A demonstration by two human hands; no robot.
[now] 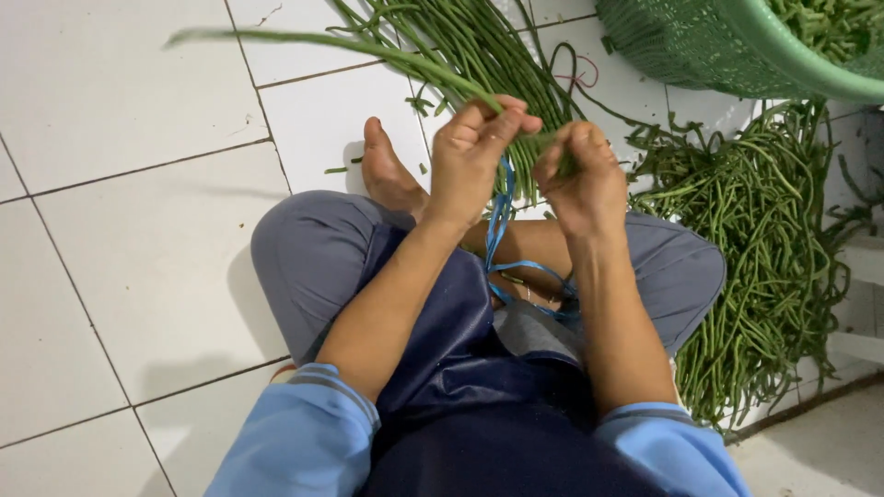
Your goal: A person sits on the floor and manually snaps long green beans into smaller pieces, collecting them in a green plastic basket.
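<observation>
On the white tiled floor (138, 230), loose long beans (764, 239) heap toward its right edge below a green basket (737, 46). The left hand (474, 152) and right hand (580, 170) both pinch a bean bundle (479, 46) shut; blue string (502, 207) hangs beneath, probably looped round. Keep the stems level while cinching.

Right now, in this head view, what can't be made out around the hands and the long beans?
- Right hand: its closed fingers hide what it grips in the bean bundle.
- Blue string: its upper end is hidden behind the left hand.
- One bean in the left hand: motion-blurred, so its tip is unclear.
- Green basket: cut off by the top and right edges.
- Bean pile: its lower part is hidden by the knee.
</observation>
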